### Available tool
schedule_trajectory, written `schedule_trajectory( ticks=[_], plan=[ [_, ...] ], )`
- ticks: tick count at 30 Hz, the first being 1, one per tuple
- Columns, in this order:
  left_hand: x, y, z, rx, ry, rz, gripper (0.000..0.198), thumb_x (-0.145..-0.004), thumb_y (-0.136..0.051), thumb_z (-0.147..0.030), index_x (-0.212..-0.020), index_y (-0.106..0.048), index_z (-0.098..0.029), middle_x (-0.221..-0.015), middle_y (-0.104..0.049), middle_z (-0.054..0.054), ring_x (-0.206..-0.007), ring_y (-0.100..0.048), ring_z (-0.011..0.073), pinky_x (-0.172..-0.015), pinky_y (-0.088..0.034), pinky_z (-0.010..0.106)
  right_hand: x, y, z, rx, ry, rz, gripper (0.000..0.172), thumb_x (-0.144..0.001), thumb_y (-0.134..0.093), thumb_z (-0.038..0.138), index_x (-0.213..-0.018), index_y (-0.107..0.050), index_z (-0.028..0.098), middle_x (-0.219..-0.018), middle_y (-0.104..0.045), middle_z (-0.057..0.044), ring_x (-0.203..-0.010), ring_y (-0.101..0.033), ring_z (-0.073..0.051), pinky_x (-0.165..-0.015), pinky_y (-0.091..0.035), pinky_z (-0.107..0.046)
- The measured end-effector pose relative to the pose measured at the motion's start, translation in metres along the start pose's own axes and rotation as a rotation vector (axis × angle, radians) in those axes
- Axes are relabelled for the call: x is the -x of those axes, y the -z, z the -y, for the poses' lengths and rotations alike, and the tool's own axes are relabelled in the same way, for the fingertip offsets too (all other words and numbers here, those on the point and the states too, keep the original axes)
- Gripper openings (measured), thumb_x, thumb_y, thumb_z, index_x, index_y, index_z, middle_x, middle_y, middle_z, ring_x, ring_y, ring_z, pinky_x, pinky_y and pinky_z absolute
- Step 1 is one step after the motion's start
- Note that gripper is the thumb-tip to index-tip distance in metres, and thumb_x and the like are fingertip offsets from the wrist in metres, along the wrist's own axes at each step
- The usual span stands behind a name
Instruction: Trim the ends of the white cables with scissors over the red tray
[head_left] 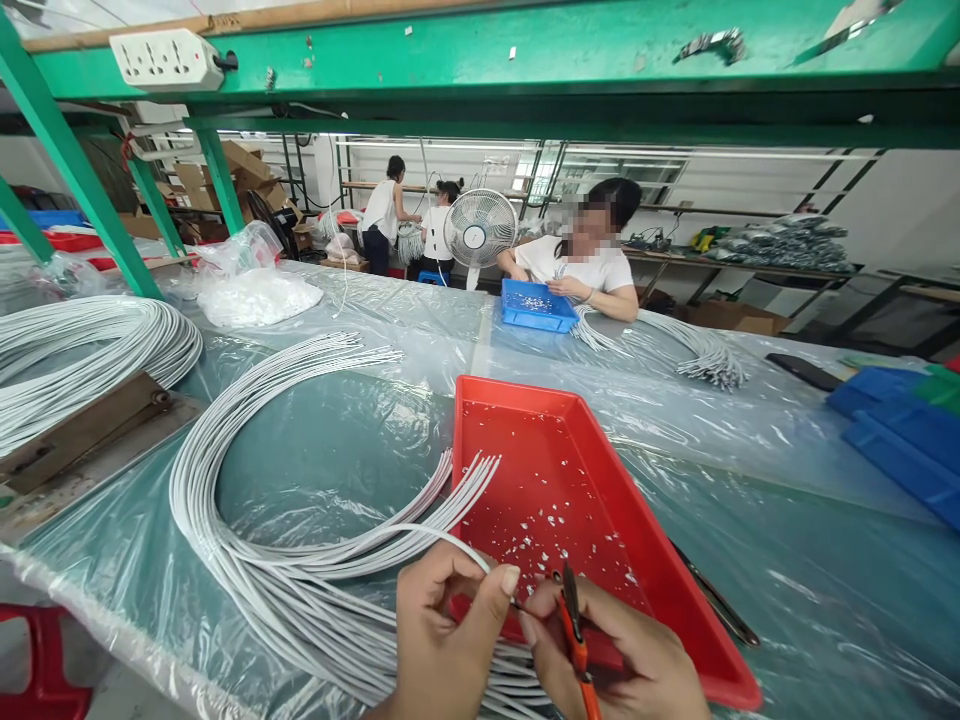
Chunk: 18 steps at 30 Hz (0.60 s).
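Observation:
My left hand (454,615) pinches the end of a white cable (442,533) between thumb and fingers, over the near side of a red tray (517,390). My right hand (622,640) is closed around orange-handled cutters (576,630), whose dark jaws point up and away from me. Its thumb and forefinger meet close to the cable's tip, so exactly what they touch there is partly hidden. The cable belongs to a curved bundle of white cables (202,470) lying left of the tray, some ends resting over its rim. Small white scraps (551,520) are scattered inside the tray.
A dark metal tool (716,595) lies right of the tray. At left are a cable coil (150,340) and a brown block (82,430). Across the table a person works over a blue tray (540,318). Blue bins (892,430) stand right; a green shelf beam (480,60) spans overhead.

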<state>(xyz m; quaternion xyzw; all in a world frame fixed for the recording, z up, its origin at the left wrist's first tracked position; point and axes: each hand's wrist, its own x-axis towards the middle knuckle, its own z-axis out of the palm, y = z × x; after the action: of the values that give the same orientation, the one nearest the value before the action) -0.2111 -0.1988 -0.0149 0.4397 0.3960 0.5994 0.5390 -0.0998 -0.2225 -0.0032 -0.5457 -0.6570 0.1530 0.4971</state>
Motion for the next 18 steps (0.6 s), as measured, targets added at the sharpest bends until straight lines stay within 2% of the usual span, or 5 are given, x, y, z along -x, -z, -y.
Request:
schedule_trajectory(
  ticks=[6, 13, 18],
  plan=[
    [0.0002, 0.0007, 0.0079, -0.07, -0.091, -0.031, 0.024, -0.072, -0.064, -0.026, -0.053, -0.053, -0.016, -0.049, -0.054, 0.0, -0.05, -0.053, 0.0134, -0.048, -0.04, 0.022, -0.001, 0.0005, -0.0045, 0.071, 0.091, 0.088, 0.006, -0.072, -0.055, 0.016, -0.066, -0.055, 0.016, -0.052, -0.054, 0.002, -0.042, -0.05, -0.009, -0.042, -0.042, -0.015],
    [0.0006, 0.0007, 0.0085, -0.093, -0.117, -0.044, 0.024, -0.072, -0.064, -0.025, -0.052, -0.052, -0.017, -0.051, -0.058, 0.001, -0.051, -0.054, 0.0137, -0.05, -0.041, 0.022, 0.0011, -0.0056, -0.0052, 0.121, 0.089, -0.012, 0.009, -0.072, -0.052, 0.019, -0.063, -0.054, 0.017, -0.05, -0.052, 0.003, -0.041, -0.047, -0.008, -0.042, -0.041, -0.016],
    [0.0004, 0.0004, 0.005, -0.122, -0.14, -0.053, 0.023, -0.072, -0.063, -0.023, -0.053, -0.052, -0.017, -0.052, -0.058, 0.001, -0.05, -0.051, 0.0127, -0.049, -0.04, 0.022, -0.0017, -0.0027, -0.0035, 0.204, 0.158, 0.035, 0.008, -0.069, -0.051, 0.014, -0.063, -0.055, 0.018, -0.051, -0.054, 0.002, -0.042, -0.05, -0.01, -0.043, -0.042, -0.017]
  ],
)
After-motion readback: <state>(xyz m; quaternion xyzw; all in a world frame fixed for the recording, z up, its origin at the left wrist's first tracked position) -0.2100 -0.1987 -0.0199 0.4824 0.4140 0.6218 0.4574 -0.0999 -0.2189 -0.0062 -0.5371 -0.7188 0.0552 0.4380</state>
